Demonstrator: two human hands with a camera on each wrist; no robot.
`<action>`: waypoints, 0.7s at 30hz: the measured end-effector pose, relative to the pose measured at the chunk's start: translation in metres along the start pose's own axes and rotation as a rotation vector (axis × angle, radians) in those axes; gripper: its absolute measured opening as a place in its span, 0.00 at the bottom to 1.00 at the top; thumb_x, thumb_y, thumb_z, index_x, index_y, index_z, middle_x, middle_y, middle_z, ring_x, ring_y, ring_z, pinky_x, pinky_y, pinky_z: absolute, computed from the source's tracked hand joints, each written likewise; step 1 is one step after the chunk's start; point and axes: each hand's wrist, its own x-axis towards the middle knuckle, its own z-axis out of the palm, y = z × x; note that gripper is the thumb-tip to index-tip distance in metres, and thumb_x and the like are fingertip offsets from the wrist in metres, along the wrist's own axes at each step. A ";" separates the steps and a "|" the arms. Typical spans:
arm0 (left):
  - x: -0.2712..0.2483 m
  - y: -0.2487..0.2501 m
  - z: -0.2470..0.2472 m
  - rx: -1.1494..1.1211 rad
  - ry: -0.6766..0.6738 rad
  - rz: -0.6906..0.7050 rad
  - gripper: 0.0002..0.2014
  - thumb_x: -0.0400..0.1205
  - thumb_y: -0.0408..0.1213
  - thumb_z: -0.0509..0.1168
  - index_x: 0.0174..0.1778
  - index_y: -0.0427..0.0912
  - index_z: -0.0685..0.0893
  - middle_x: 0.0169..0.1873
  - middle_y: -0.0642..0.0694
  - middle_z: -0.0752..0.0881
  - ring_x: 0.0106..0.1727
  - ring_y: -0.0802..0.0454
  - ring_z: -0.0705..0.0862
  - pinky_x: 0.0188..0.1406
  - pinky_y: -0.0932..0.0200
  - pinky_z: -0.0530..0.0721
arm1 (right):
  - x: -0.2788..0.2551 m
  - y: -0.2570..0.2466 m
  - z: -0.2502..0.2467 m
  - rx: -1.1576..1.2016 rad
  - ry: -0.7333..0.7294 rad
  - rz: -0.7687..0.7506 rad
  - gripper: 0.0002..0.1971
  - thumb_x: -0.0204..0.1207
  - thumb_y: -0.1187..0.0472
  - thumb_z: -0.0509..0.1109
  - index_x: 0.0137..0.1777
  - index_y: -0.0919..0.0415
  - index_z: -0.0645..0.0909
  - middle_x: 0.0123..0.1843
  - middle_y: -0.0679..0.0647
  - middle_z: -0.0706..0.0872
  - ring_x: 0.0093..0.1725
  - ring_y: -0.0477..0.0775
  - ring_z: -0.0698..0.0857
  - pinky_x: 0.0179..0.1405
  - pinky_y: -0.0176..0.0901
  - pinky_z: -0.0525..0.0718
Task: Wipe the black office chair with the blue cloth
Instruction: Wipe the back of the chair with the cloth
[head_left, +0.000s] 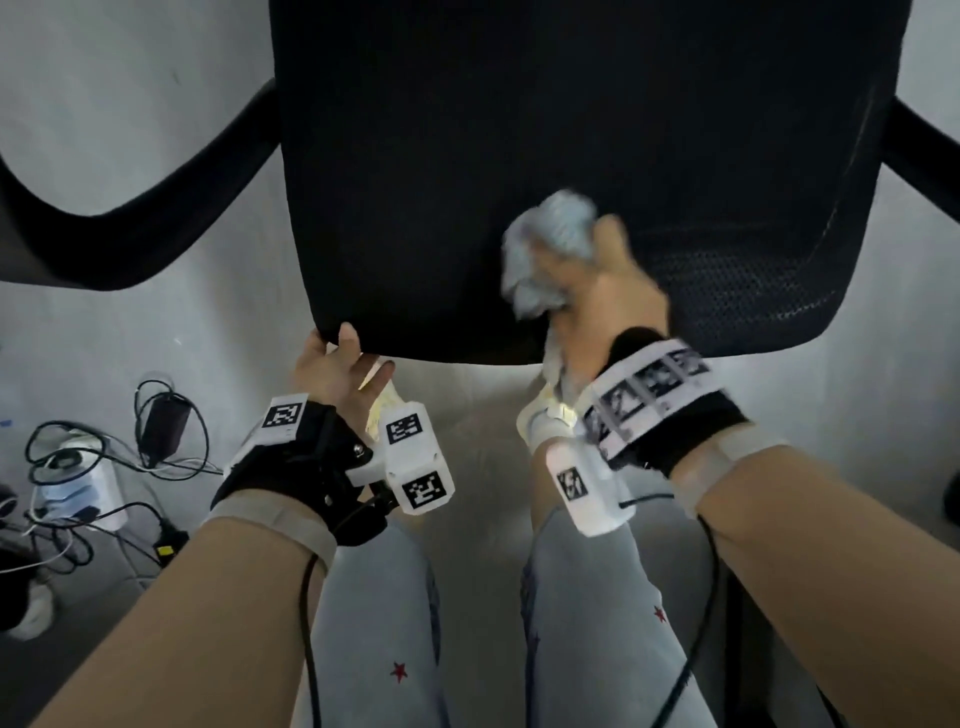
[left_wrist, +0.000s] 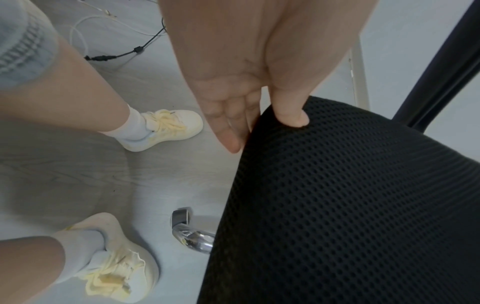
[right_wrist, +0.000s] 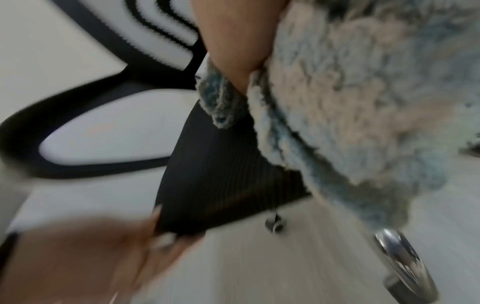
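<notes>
The black mesh seat of the office chair fills the upper middle of the head view. My right hand grips the bunched pale blue cloth and holds it against the seat's front right part; the picture is blurred there. In the right wrist view the fluffy cloth fills the upper right above the seat. My left hand pinches the seat's front left edge, thumb on top of the mesh, fingers underneath.
Black armrests stick out on both sides of the seat. A power strip with tangled cables lies on the grey floor at the left. My legs and cream shoes stand close before the chair. A chrome base leg with caster shows under the seat.
</notes>
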 end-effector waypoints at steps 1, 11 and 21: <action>-0.001 0.000 0.003 0.000 0.012 0.021 0.18 0.84 0.38 0.57 0.71 0.46 0.69 0.57 0.44 0.80 0.54 0.51 0.82 0.50 0.54 0.83 | -0.007 -0.004 0.007 -0.128 -0.104 -0.113 0.21 0.77 0.60 0.62 0.69 0.47 0.71 0.61 0.55 0.76 0.47 0.58 0.77 0.40 0.47 0.73; -0.030 0.016 0.068 1.180 -0.144 0.679 0.45 0.76 0.41 0.68 0.80 0.57 0.44 0.79 0.38 0.28 0.79 0.37 0.27 0.75 0.29 0.35 | 0.008 0.039 -0.026 -0.074 0.138 0.064 0.20 0.78 0.60 0.59 0.70 0.47 0.69 0.54 0.51 0.74 0.39 0.55 0.73 0.42 0.41 0.71; -0.028 0.009 0.080 1.391 -0.065 0.644 0.48 0.75 0.47 0.68 0.79 0.61 0.38 0.78 0.37 0.26 0.79 0.37 0.27 0.75 0.30 0.37 | 0.015 0.049 -0.042 -0.099 0.083 -0.044 0.20 0.79 0.58 0.59 0.71 0.47 0.68 0.62 0.57 0.70 0.47 0.56 0.73 0.50 0.52 0.78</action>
